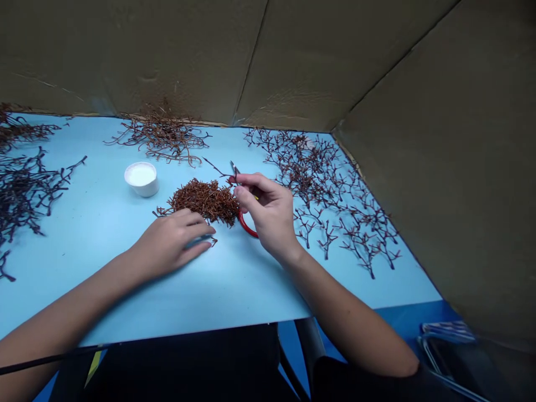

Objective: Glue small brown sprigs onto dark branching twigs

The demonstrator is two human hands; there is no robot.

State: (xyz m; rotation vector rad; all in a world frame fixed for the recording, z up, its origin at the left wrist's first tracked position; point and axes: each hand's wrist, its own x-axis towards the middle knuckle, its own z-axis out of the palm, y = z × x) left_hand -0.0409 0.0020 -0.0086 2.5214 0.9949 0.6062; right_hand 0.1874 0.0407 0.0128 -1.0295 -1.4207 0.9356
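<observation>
My right hand (268,212) is closed round a pair of red-handled scissors (247,222), blades pointing up and away, and its fingertips pinch a thin brown twig (215,166) at the blades. My left hand (173,243) lies flat on the light blue table (104,223), fingers stretched out, its fingertips on a small brown piece beside a heap of short cut brown twig bits (205,200). The heap sits between my two hands.
A small white cup (142,178) stands left of the heap. Branched brown twigs (335,190) are spread out on the right, a tangled bunch (163,134) lies at the back, darker branches (25,184) at the left. Cardboard walls (439,167) enclose the table.
</observation>
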